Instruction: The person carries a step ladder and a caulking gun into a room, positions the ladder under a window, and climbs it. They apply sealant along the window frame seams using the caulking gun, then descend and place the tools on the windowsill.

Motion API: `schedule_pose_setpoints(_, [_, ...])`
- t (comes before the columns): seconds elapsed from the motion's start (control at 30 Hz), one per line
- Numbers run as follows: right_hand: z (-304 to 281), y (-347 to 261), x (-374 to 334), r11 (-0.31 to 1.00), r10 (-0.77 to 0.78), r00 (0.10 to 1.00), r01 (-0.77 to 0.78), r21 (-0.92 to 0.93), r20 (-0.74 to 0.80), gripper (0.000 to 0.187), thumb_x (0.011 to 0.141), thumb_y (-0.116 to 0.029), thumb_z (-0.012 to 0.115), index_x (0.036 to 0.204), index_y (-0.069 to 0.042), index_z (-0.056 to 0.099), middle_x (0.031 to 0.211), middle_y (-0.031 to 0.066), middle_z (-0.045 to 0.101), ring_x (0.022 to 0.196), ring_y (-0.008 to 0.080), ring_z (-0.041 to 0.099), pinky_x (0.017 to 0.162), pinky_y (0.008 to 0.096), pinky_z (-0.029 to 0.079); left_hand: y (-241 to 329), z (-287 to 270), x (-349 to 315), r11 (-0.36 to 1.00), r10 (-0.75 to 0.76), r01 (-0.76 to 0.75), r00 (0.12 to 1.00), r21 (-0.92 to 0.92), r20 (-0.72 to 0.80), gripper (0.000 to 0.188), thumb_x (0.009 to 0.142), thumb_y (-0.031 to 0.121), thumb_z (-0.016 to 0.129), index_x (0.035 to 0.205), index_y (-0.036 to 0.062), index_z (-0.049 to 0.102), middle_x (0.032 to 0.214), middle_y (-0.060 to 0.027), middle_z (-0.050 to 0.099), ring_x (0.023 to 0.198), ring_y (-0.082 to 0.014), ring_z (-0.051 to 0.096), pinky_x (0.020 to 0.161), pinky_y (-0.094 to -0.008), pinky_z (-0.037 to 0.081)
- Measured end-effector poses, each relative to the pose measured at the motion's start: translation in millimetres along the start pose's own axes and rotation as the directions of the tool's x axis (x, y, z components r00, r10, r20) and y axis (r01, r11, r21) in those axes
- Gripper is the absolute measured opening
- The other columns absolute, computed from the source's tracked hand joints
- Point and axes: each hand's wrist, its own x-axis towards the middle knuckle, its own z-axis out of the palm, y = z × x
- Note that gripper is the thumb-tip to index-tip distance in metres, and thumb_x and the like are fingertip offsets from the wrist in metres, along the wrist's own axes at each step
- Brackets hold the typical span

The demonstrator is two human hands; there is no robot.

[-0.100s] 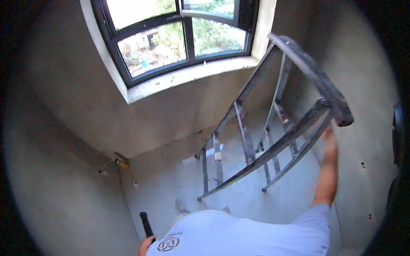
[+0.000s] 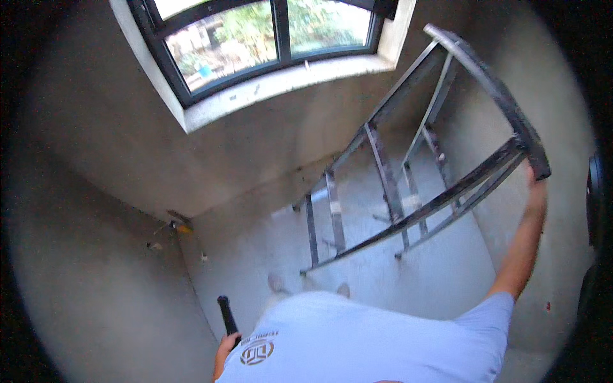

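A dark metal stepladder [image 2: 418,223], spread open and spotted with pale stains, stands tilted in the picture at the right. At the near end of its top my right hand [image 2: 533,175] is closed on the frame, with its fingers mostly hidden behind the metal. My right arm is stretched out to the right. Low at the left, my left hand [image 2: 228,341] is wrapped round a black rod-like handle [image 2: 225,313]; its lower part is hidden by the hand and my white shirt, and its kind does not show.
Bare grey plaster walls surround a pale floor [image 2: 255,246]. Ahead is a dark-framed window [image 2: 281,35] over a white sill [image 2: 281,83]. Near the left corner a small yellow piece [image 2: 183,228] sits by the wall's foot. My shoes [image 2: 276,282] show below the shirt.
The stepladder's top and my right hand have shifted to the right. The whole view has tipped down a little, so the window sits higher. My left hand keeps the black handle.
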Motion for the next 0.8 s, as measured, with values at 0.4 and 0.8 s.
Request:
schedule_pose_setpoints(0.4, [380,-84,-66,0.388,-0.386,0.841,0.521,-0.760,0.380,0.043,0.103,-0.033,0.058,0.137,-0.007,0.060,0.130,0.0149,0.065,0.118,0.0256,0.063,0.103,0.0383,0.049,153,-68,125,0.991,-0.005,-0.021,0.981,0.131,0.192,0.030,0.077,0.016,0.079,0.097,-0.0022,0.067,0.080,-0.0132,0.070,0.061,-0.0255,0.067,0.057,-0.0411,0.055])
schedule_pose_setpoints(0.8, [400,180,41,0.730,0.188,0.933,-0.342,-0.592,-0.307,0.042,0.073,-0.035,0.086,0.088,-0.002,0.064,0.072,0.0060,0.062,0.056,0.0178,0.058,0.047,0.0358,0.047,160,-75,147,0.937,0.345,-0.336,0.933,-0.094,0.104,0.050,0.076,0.013,0.081,0.116,-0.0011,0.056,0.095,-0.0141,0.067,0.079,-0.0249,0.066,0.071,-0.0405,0.055])
